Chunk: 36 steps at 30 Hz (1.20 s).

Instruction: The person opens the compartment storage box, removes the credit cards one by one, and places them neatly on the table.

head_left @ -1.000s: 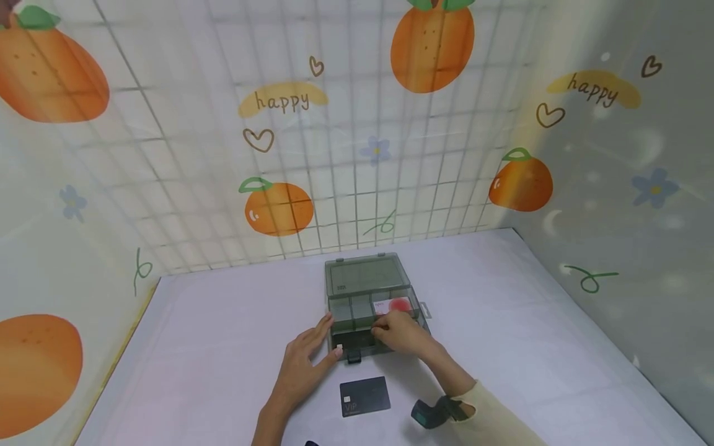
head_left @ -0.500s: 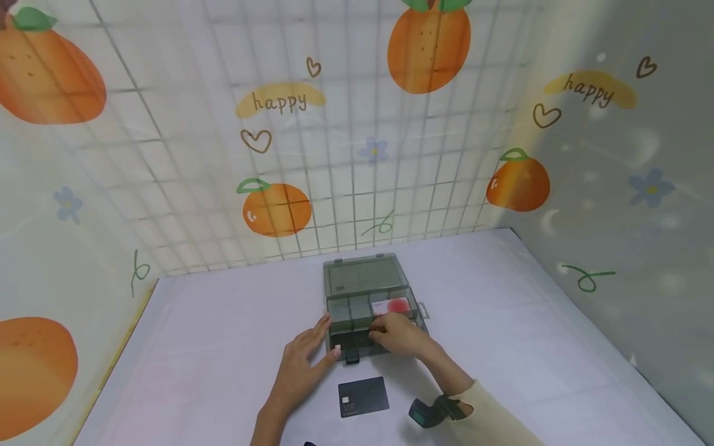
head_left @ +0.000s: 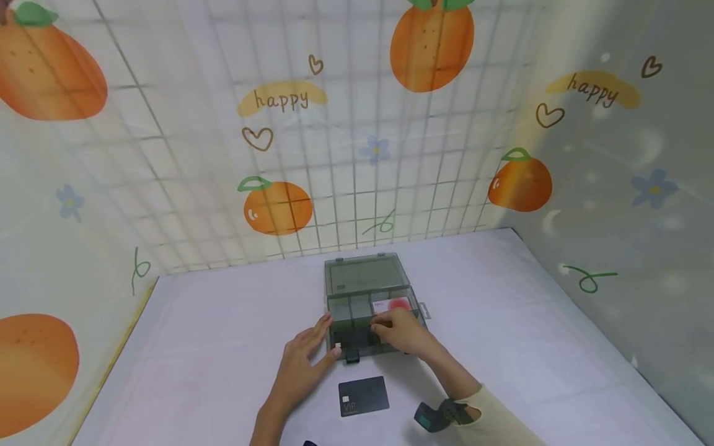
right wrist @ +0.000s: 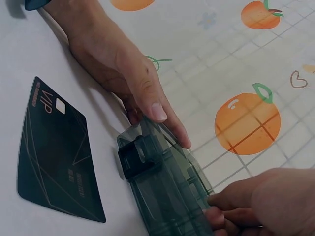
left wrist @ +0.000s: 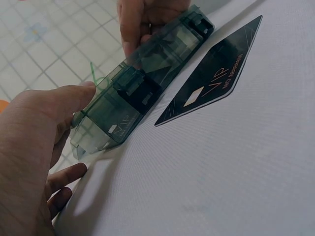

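A translucent green plastic box point(head_left: 340, 308) with compartments stands with its lid back. Through its front wall, a dark VIP card point(left wrist: 123, 125) shows inside. Straddling the front left corner, my left hand point(head_left: 301, 359) has its thumb on the front edge and nearly straight fingers along the left side. My right hand point(head_left: 404, 331) reaches into the box from the right, thumb and index fingertips together near the middle divider. What lies between those fingertips is hidden. Another black VIP card point(head_left: 364, 396) lies on the table in front of the box.
A white card with a red patch point(head_left: 393, 305) sits in a rear compartment. The lid point(head_left: 368, 275) leans back behind the box, and a black latch point(head_left: 352, 356) hangs at its front. White cloth covers the table point(head_left: 223, 341); printed curtains point(head_left: 312, 148) surround it.
My right fingertips have risen slightly, away from the front compartment toward the middle divider. The left hand, the box and the card on the table stay where they were.
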Each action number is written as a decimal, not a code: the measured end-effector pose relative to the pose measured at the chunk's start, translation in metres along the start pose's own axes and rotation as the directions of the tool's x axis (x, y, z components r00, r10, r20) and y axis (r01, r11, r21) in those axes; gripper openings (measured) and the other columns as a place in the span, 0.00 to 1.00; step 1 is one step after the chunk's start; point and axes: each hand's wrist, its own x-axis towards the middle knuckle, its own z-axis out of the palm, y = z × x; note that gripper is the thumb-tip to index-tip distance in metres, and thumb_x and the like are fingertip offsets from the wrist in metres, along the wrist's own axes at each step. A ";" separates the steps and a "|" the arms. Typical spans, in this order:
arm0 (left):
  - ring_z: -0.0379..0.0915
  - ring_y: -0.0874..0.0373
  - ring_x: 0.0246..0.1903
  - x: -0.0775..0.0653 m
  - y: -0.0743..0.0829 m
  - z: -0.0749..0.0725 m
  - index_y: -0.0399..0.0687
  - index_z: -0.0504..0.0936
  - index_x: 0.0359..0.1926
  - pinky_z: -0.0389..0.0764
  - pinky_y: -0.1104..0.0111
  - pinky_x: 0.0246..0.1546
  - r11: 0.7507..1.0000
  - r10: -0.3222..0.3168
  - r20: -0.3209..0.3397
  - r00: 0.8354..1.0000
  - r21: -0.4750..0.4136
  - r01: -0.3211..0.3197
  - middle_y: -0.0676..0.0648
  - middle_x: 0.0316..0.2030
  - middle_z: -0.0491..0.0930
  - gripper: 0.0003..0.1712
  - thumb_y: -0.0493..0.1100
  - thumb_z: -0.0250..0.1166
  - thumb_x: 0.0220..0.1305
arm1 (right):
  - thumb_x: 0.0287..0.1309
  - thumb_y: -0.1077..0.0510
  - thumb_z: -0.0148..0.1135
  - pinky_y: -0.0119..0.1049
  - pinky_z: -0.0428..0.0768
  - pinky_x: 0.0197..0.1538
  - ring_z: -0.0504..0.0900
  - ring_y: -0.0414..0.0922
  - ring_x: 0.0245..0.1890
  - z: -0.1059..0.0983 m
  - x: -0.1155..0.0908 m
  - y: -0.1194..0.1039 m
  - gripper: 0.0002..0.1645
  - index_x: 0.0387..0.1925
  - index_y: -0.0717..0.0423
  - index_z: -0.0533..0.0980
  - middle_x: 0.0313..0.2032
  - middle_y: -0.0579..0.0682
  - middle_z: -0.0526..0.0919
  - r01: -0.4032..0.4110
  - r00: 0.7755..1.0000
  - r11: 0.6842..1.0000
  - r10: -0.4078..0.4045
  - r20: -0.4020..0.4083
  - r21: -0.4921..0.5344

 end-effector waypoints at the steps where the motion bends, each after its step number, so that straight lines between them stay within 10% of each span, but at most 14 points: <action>1: 0.67 0.45 0.65 0.000 0.000 0.000 0.61 0.66 0.75 0.60 0.37 0.63 1.000 0.001 0.001 1.000 0.000 -0.001 0.59 0.73 0.62 0.38 0.63 0.62 0.67 | 0.68 0.62 0.60 0.37 0.81 0.35 0.80 0.41 0.33 0.000 0.000 0.000 0.13 0.47 0.67 0.83 0.41 0.55 0.87 0.002 1.000 1.000 -0.002 -0.007 0.001; 14: 0.68 0.46 0.64 -0.001 -0.001 0.002 0.58 0.67 0.74 0.62 0.37 0.62 0.999 0.032 -0.025 0.999 -0.001 -0.032 0.57 0.73 0.63 0.38 0.61 0.64 0.67 | 0.64 0.63 0.65 0.33 0.78 0.29 0.77 0.40 0.28 -0.004 0.002 0.002 0.07 0.32 0.61 0.86 0.30 0.48 0.85 0.023 1.000 0.994 -0.022 -0.006 0.103; 28: 0.69 0.46 0.64 0.000 0.001 0.003 0.61 0.66 0.74 0.61 0.36 0.62 1.000 0.025 -0.016 1.000 -0.010 -0.025 0.59 0.73 0.63 0.38 0.62 0.63 0.67 | 0.65 0.61 0.66 0.33 0.76 0.31 0.75 0.39 0.29 -0.009 0.003 0.008 0.07 0.31 0.55 0.87 0.30 0.43 0.84 0.124 0.991 0.992 -0.124 -0.042 -0.007; 36: 0.69 0.46 0.64 0.000 -0.002 0.003 0.58 0.66 0.74 0.62 0.38 0.62 0.999 0.046 -0.031 0.998 0.016 -0.045 0.56 0.73 0.64 0.38 0.60 0.63 0.67 | 0.67 0.52 0.65 0.37 0.80 0.36 0.79 0.41 0.35 -0.023 -0.003 0.000 0.10 0.43 0.52 0.87 0.39 0.44 0.86 0.006 0.991 0.999 -0.001 -0.131 0.039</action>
